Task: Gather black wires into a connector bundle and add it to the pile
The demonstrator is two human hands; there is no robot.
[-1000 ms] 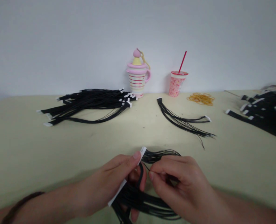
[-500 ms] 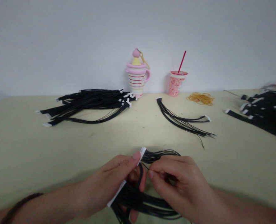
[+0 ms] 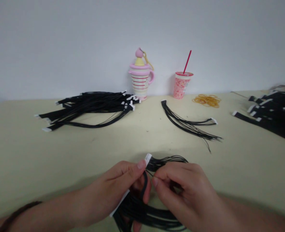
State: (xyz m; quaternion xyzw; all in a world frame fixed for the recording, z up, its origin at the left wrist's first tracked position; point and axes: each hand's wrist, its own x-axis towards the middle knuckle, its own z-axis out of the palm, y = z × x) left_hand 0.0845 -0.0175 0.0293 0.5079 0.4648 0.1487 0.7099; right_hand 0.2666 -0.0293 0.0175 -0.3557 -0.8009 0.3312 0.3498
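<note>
Near the front of the table my left hand [image 3: 123, 182] grips a black wire harness [image 3: 157, 216], its thumb pressed on a small white connector [image 3: 148, 158]. Several thin black wires run from that connector to the right, behind my other hand. A second, longer white connector [image 3: 119, 203] of the harness lies under the left palm. My right hand [image 3: 183, 190] pinches one thin black wire [image 3: 149, 173] between thumb and forefinger, close beside the small connector. Whether the wire's tip sits inside the connector cannot be made out, as the left thumb covers part of it.
A pile of black harnesses [image 3: 91, 109] lies at the back left, another pile [image 3: 277, 112] at the right edge. One loose harness [image 3: 181, 124] rests between them. Behind stand a pink-lidded mug [image 3: 140, 80] and a cup with a straw [image 3: 181, 85], beside yellow rubber bands [image 3: 207, 100].
My left thumb has shifted slightly over the small connector, covering more of its lower end. Both hands keep their grips. The whole view has moved a little.
</note>
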